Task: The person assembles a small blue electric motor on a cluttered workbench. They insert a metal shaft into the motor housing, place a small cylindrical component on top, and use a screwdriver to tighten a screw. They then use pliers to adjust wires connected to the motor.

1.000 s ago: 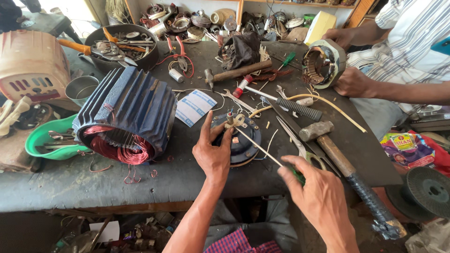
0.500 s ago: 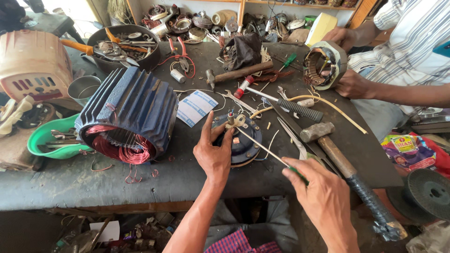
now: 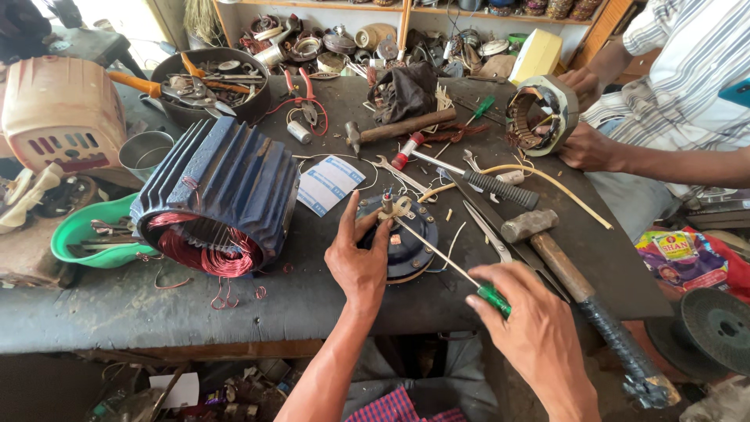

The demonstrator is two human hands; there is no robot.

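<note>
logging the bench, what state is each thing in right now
left hand: pressing on the round motor cover
right hand: gripping a green-handled screwdriver, tip at the cover
blue motor housing: on its side, copper windings exposed
hammer: lying flat, untouched

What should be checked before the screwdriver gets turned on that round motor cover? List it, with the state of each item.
1. Left hand steadying the round dark motor cover: ok, fingers rest on its left edge.
2. Right hand gripping the green-handled screwdriver: ok, closed round the handle.
3. Screwdriver tip seated in a screw: cannot tell, the tip meets the small fitting on top but the contact is too small to see.
4. Cover lying flat on the bench: cannot tell.
5. Space around the cover: not ok, the hammer, the pliers and the blue finned stator crowd it.
</note>
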